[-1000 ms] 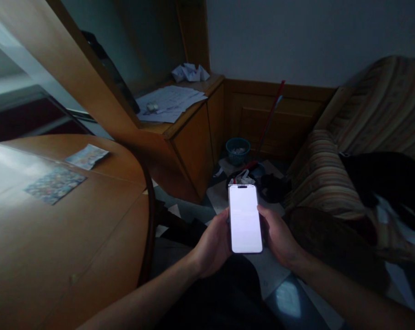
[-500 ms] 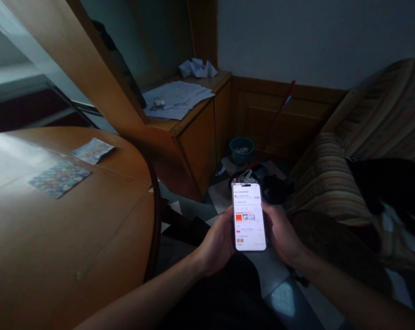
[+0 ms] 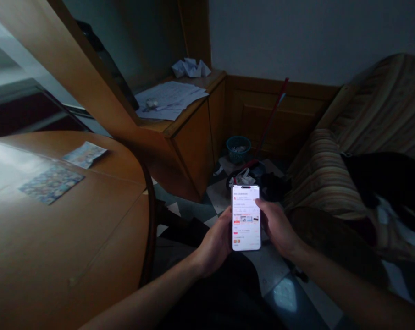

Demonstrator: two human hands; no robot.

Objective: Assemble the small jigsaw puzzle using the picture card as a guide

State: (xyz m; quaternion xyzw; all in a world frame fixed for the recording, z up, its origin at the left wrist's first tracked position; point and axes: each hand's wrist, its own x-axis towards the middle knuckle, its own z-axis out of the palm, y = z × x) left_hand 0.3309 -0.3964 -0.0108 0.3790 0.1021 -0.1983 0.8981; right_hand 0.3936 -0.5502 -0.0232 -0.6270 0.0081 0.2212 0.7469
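Note:
A lit smartphone is held upright between my two hands, its screen facing me with a white page of small text and little pictures. My left hand grips its left edge, the thumb along the side. Round the right edge closes my right hand, with its thumb over the upper right part of the screen. The fingers behind the phone are hidden. Below it are my dark-clothed legs.
To the left stands a round wooden table with two printed sheets. Papers lie on a wooden cabinet. Beyond the phone are a teal basket and a red-handled broom. A striped armchair is at right.
My right thumb has moved from the phone's edge onto the upper right of the screen. Pictures on the page differ slightly. The camera view has turned a little to the right.

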